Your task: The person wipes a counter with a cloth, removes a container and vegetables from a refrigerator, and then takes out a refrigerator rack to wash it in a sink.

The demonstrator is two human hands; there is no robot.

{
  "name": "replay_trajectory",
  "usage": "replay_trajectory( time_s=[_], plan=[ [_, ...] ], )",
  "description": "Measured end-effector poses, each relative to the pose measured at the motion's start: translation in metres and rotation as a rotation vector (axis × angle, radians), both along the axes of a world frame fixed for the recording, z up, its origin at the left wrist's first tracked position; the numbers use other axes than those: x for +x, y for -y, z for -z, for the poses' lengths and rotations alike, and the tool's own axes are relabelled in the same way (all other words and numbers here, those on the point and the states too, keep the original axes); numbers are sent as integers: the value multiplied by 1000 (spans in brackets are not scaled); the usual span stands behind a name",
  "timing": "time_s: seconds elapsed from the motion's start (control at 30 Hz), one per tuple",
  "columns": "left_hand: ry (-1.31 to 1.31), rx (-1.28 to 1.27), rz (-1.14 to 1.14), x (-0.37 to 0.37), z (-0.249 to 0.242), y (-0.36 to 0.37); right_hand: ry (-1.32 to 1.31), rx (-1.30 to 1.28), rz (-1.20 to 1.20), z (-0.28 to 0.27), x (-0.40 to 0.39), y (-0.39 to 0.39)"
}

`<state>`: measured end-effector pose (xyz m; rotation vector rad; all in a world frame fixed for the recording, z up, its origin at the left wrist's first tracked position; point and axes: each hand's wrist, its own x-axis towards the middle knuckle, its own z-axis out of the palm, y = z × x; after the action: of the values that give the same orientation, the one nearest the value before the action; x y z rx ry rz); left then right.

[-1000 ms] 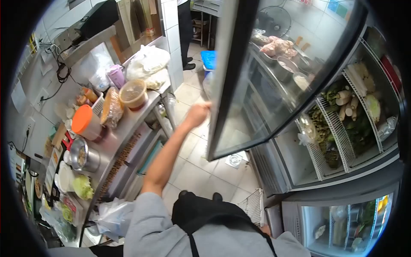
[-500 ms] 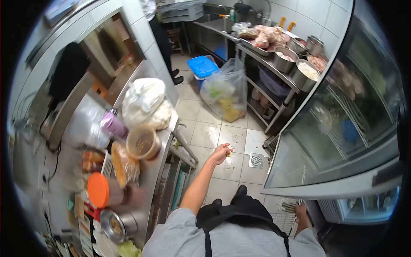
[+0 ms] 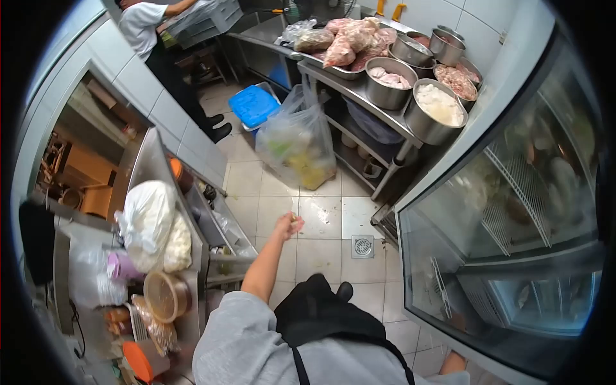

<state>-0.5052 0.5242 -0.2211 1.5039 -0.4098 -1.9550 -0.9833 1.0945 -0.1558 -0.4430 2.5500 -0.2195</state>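
My left hand (image 3: 290, 225) reaches out over the tiled floor, fingers curled together around something small that I cannot make out. It is in mid-air, nearest to a clear plastic bag (image 3: 296, 151) with green and yellow scraps inside, standing on the floor farther ahead. On the right, a glass fridge door (image 3: 475, 256) stands ajar. My right forearm (image 3: 453, 364) reaches to its lower edge. The right hand (image 3: 457, 321) shows only faintly through the glass, so its fingers cannot be read.
A blue-lidded bin (image 3: 254, 106) stands beside the bag. The steel rack (image 3: 359, 96) on the right bears raw meat (image 3: 350, 42) and several steel pots (image 3: 438, 112). Left is a counter (image 3: 196, 256) with bags and tubs. A floor drain (image 3: 362, 246) lies ahead. Another person (image 3: 160, 51) handles a grey crate.
My view has turned right and moved forward, bringing the bag and rack closer. My left hand stays stretched out ahead. The right hand, earlier plain at the door's edge, is now mostly behind glass.
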Motion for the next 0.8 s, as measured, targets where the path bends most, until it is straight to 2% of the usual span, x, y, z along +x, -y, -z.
replay_trajectory(
  time_s=[0.07, 0.1, 0.13, 0.17, 0.23, 0.3, 0.33, 0.4, 0.47, 0.5, 0.53, 0.57, 0.6, 0.63, 0.67, 0.7, 0.73, 0.77, 0.8],
  plan=[
    [-54, -103, -55, 0, 15, 83, -9, 32, 27, -5, 1, 1],
    [-170, -109, -138, -3, 13, 135, -9, 57, 43, -10, 4, -3],
    [-263, -304, -76, 0, 29, 199, -6, 79, 70, -18, 9, -9],
    [-200, -394, -87, -18, -22, 235, -7, 90, 78, -18, 9, -7],
    [-135, -429, 5, -40, -80, 322, -23, 161, 129, -30, 10, -5],
    [64, -213, -194, -66, -125, 360, -30, 199, 150, -34, 6, 6],
    [53, -197, -195, -73, -115, 368, -28, 221, 160, -38, 5, 10],
    [495, -354, 38, -74, -100, 364, -16, 245, 170, -41, 2, 14],
    [782, -620, 345, -41, 49, 393, -12, 241, 187, -41, 4, 19],
    [890, -729, 407, -59, 56, 346, -10, 238, 196, -40, 4, 19],
    [923, -461, 832, -78, 39, 295, -9, 229, 202, -40, 7, 18],
    [985, -676, 865, -86, 161, 267, -5, 224, 209, -41, 11, 14],
    [716, -719, 1193, -104, 170, 216, -5, 209, 219, -41, 17, 8],
    [291, -692, 1515, -123, 176, 163, 0, 197, 223, -41, 24, 4],
    [-103, -569, 1725, -144, 178, 108, -1, 182, 220, -39, 26, 3],
    [270, -186, 1804, -191, 132, 40, 2, 172, 243, -40, 38, -5],
    [80, -582, 2075, -217, 128, -11, 3, 157, 250, -40, 43, -10],
    [179, -374, 2029, -245, 41, -65, 6, 145, 243, -37, 40, -12],
    [44, -583, 2329, -272, 25, -106, 9, 139, 254, -36, 49, -22]
  ],
)
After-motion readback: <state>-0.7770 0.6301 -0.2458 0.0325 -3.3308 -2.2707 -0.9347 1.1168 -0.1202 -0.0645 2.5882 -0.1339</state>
